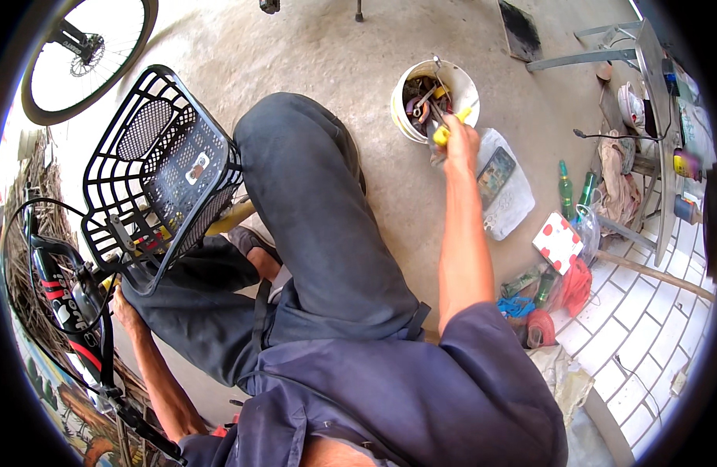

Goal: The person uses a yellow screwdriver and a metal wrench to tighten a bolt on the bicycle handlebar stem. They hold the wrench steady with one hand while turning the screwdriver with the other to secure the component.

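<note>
My right hand is closed around a yellow-handled tool at the near rim of a white bucket. Metal shows beyond the handle, but I cannot make out the tool's exact kind. Jumbled hand tools fill the bucket. On the left, my left hand is low beside the bicycle, below the black basket. A small yellow piece shows at its fingertips; the fingers are partly hidden, so their grip is unclear. The basket sits at the bicycle's front, next to my bent knee.
A phone lies on a white plastic sheet beside the bucket. Green bottles, a red-dotted white box and bags are at right, near a metal frame. The black bicycle frame stands close at left; a wheel is beyond.
</note>
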`<state>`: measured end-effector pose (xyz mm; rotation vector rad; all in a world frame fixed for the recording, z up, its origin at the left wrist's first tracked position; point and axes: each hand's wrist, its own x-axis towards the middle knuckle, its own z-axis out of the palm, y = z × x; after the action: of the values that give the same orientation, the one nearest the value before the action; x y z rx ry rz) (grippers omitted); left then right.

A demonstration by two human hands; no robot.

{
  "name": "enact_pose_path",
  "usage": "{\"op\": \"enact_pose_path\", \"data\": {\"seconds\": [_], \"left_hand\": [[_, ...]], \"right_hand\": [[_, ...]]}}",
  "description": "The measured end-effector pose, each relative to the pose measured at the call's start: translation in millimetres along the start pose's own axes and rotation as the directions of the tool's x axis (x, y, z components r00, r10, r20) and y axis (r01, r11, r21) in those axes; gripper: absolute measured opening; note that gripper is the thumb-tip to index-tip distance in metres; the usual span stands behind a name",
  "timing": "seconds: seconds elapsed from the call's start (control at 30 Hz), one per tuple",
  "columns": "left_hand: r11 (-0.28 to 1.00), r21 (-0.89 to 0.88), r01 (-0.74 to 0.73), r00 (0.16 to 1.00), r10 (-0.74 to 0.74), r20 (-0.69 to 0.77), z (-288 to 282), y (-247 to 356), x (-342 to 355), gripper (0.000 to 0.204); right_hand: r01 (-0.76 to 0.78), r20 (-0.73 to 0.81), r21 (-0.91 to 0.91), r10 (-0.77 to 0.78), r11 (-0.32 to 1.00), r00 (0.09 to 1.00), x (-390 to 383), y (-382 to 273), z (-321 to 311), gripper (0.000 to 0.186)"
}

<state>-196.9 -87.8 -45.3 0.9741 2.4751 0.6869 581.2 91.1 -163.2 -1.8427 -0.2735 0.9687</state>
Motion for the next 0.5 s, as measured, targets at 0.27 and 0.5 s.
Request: {"op": "enact_pose_path", "data": {"seconds": [0.27,0.5], "left_hand": [[0.997,0.069,-0.04,0.999,0.042,-0.023,-3,-16,7,0.049],[0.999,-0.008,-0.033,0.999,0.032,-0.039,-6,-23,13,0.051]], "right_hand": [[-0.049,-0.188,0.002,0.048,0.999,0.981,-35,42,-67,0.027],[-0.183,-0.052,0.222,0.199,0.958,0.979,-40,83,-42,0.029]]}}
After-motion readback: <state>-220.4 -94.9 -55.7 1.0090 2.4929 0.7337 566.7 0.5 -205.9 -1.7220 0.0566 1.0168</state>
